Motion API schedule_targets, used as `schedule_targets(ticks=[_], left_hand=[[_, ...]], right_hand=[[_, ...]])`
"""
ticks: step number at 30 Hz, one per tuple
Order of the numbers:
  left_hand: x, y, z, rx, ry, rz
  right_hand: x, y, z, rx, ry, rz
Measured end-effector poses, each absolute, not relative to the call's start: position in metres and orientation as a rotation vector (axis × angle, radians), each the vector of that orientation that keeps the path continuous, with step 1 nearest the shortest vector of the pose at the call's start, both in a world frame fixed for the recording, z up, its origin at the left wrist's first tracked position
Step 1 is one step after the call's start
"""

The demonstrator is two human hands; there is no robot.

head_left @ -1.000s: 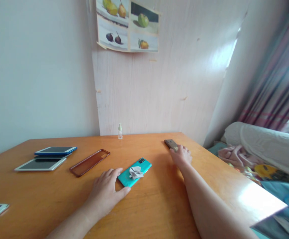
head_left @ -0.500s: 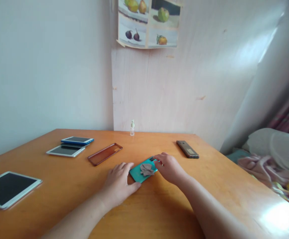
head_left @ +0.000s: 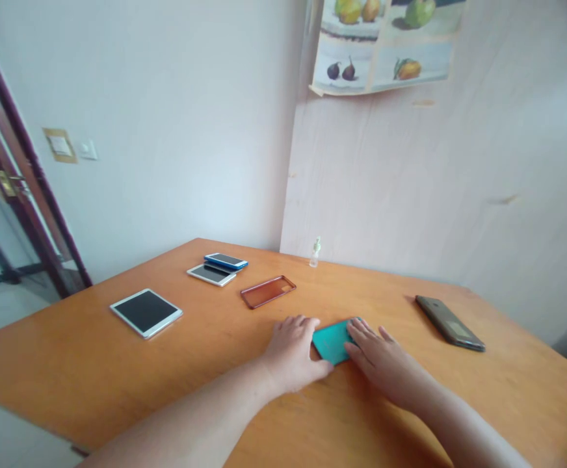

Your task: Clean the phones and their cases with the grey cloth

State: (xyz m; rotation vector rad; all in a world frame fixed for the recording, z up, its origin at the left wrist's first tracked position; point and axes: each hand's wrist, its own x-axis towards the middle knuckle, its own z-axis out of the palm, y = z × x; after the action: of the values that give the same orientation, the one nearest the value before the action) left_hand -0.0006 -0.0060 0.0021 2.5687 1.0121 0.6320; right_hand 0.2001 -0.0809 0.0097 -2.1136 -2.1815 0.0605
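A turquoise phone (head_left: 331, 342) lies back up on the wooden table, slightly angled. My left hand (head_left: 296, 354) grips its left end, thumb at the near edge and fingers at the far edge. My right hand (head_left: 378, 357) lies over the right end with its fingers stretched out and together, covering the camera corner. The grey cloth is out of sight; whether it is under my right hand cannot be seen. A clear reddish-brown phone case (head_left: 268, 292) lies beyond my left hand.
A white tablet (head_left: 147, 312) lies at the left. Behind it, a blue-edged device (head_left: 225, 261) rests partly on a white one (head_left: 210, 273). A small pump bottle (head_left: 315, 252) stands near the wall. A dark phone (head_left: 449, 323) lies at the right. The table's left edge borders a doorway.
The view has swung left, bringing in the door and light switch. My right hand has flattened over the phone's camera end, and the grey cloth on the phone no longer shows.
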Motion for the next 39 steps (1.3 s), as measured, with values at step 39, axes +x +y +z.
schedule_targets(ticks=[39], left_hand=[[-0.001,-0.004,0.003,2.558,1.0,0.623]], right_hand=[[0.223,-0.09,0.021,-2.437,-2.041,0.138]])
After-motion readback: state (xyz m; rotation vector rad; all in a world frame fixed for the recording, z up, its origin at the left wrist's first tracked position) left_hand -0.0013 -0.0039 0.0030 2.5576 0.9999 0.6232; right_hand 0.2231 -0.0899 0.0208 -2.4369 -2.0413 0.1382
